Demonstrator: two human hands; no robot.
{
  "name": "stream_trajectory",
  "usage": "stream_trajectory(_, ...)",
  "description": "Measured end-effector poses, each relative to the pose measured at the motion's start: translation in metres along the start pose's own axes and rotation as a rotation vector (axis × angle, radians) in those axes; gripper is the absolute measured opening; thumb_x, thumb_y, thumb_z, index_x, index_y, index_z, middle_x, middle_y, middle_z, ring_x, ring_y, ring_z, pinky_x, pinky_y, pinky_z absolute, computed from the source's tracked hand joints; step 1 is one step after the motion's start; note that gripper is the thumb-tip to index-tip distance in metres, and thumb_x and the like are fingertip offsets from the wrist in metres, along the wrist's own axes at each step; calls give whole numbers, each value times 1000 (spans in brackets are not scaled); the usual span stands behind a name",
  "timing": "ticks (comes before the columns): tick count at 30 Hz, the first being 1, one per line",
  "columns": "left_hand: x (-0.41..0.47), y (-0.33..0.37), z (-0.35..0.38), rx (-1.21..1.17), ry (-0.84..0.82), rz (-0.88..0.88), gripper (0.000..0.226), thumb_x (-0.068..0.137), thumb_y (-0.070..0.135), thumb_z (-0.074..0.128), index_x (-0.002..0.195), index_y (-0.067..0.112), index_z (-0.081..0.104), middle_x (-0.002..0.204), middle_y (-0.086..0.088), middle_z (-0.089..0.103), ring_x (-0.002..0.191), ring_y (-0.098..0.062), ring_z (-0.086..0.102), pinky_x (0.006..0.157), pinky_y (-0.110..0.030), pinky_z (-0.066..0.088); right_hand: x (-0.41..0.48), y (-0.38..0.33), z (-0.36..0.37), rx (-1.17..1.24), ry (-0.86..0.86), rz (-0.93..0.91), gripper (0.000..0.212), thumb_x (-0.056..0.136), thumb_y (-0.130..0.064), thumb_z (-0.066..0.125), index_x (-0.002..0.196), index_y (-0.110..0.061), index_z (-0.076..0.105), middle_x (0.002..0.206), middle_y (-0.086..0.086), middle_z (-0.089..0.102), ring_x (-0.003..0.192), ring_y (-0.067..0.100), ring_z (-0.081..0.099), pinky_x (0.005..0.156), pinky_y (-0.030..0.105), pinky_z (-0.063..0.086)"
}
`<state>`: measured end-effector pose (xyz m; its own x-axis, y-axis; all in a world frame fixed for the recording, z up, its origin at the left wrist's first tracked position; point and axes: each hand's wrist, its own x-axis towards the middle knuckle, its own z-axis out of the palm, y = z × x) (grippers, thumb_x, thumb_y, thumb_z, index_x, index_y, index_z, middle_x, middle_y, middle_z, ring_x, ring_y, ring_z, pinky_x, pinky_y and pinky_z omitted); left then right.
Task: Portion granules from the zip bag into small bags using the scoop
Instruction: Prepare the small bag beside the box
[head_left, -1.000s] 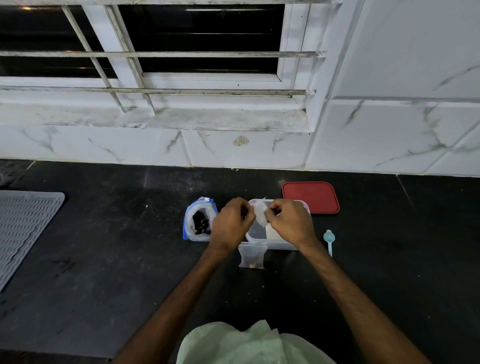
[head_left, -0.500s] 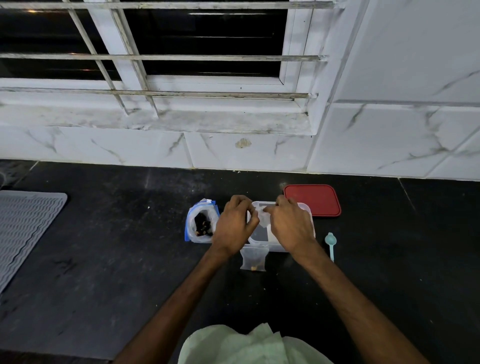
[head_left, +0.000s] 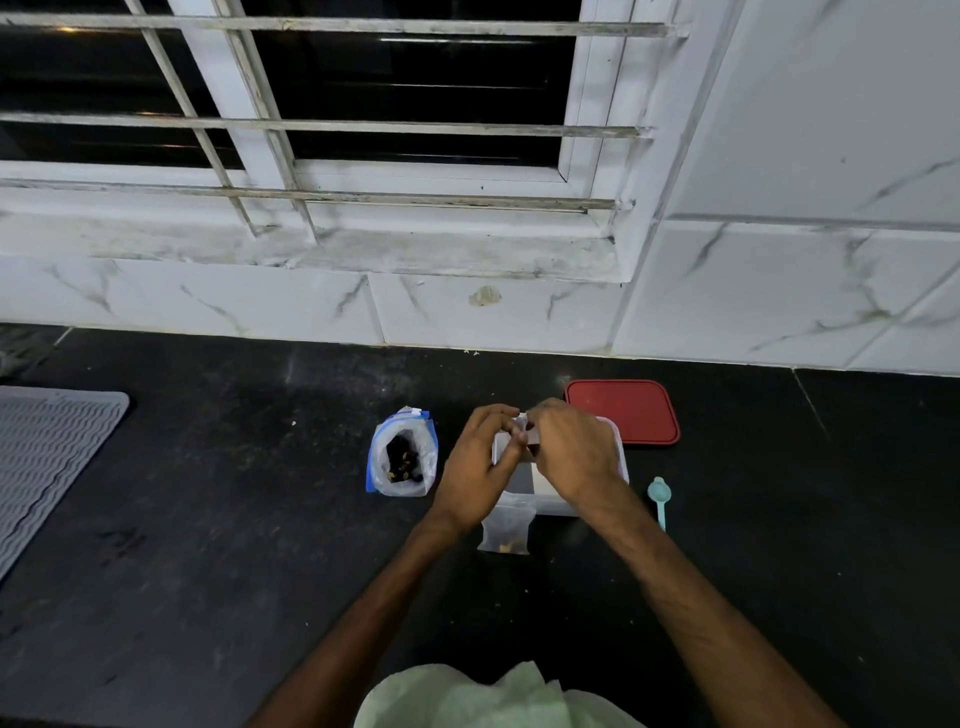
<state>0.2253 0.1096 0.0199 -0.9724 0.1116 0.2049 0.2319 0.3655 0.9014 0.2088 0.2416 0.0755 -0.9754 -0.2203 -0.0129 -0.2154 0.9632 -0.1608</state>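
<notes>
Dark table (head_left: 208, 519) under a barred window. Near its back edge, the left hand (head_left: 475, 467) and right hand (head_left: 571, 457) both pinch a small bag (head_left: 530, 440) over a clear tub (head_left: 550, 503). The zip bag (head_left: 402, 457) stands open just left, and the scoop (head_left: 660, 493) lies just right.

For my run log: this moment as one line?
left hand, right hand: pinching small bag above container | scoop: lying on counter | zip bag: open, upright

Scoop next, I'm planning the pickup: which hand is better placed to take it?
Right, probably. The scoop lies beside the right hand and its wrist, right of the container. The left hand sits on the far side, nearer the zip bag. Both hands pinch a small bag, so one must let go first.
</notes>
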Motion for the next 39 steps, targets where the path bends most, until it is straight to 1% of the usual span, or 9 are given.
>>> stream_trajectory(3, -6, -6, -9, -121, -62, -67, 55, 85, 43, 70, 130, 20, 47, 134, 11, 52, 126, -7, 50, 105, -33, 43, 1, 6, -12, 59, 11, 11, 11, 88, -21, 65, 91, -25, 73, 97, -5, 69, 83, 14, 63, 59, 20, 38)
stream_trajectory(7, -5, -2, -9, 122, -137, -48, 94, 67, 54, 81, 144, 27, 36, 142, 15, 47, 124, 1, 43, 114, -46, 34, -1, 2, -21, 32, -15, 19, 20, 89, -28, 65, 108, -26, 71, 113, -5, 66, 100, 16, 60, 72, 26, 45)
stream_trajectory(10, -3, 10, 1, 235, -47, -25, 72, 74, 30, 80, 136, 16, 47, 132, 5, 59, 115, -6, 52, 116, -51, 27, -6, -8, -25, -129, -88, -46, 42, 86, -34, 68, 127, -28, 60, 146, -1, 44, 130, 21, 42, 93, 38, 45)
stream_trajectory(13, -1, 15, 9, 263, 0, -84, 62, 72, 17, 71, 130, 15, 49, 119, 0, 66, 108, -21, 61, 106, -51, 39, -8, -16, -35, -218, -122, -91, 47, 84, -36, 70, 129, -30, 58, 159, 0, 21, 143, 25, 21, 105, 48, 34)
stream_trajectory(18, -5, 18, 15, 165, 128, -179, 47, 72, 28, 63, 115, 32, 44, 93, 5, 70, 84, -17, 67, 71, -45, 55, -5, -19, -42, -47, -145, -150, 30, 92, -27, 59, 121, -26, 65, 135, -3, 55, 125, 19, 43, 104, 42, 38)
stream_trajectory(22, -6, 18, 16, 153, 215, -175, 41, 74, 25, 65, 108, 34, 45, 94, 7, 69, 85, -14, 67, 71, -45, 55, -8, -23, -40, -67, -92, -53, 29, 91, -33, 59, 117, -21, 66, 131, -2, 57, 124, 20, 44, 100, 43, 36)
stream_trajectory(29, -13, 22, 19, 148, 258, -120, 54, 74, 23, 68, 123, 28, 45, 112, 9, 66, 101, -10, 63, 83, -39, 55, -7, -35, -52, -143, -311, -6, 49, 85, -31, 70, 132, -25, 56, 161, 3, 14, 147, 30, 11, 110, 61, 24)
stream_trajectory(35, -12, 21, 16, 132, 304, -156, 44, 75, 21, 69, 113, 29, 49, 99, 9, 68, 89, -9, 65, 77, -40, 54, -7, -34, -44, 58, -133, -36, 17, 90, -29, 62, 104, -20, 69, 112, -1, 65, 111, 20, 56, 99, 44, 42)
stream_trajectory(39, -12, 20, 14, 134, 315, -116, 45, 73, 20, 67, 116, 22, 53, 103, 10, 67, 94, -8, 64, 80, -37, 54, -7, -36, -45, -70, -190, -21, 35, 88, -31, 64, 122, -24, 63, 145, -2, 45, 134, 23, 36, 105, 53, 32)
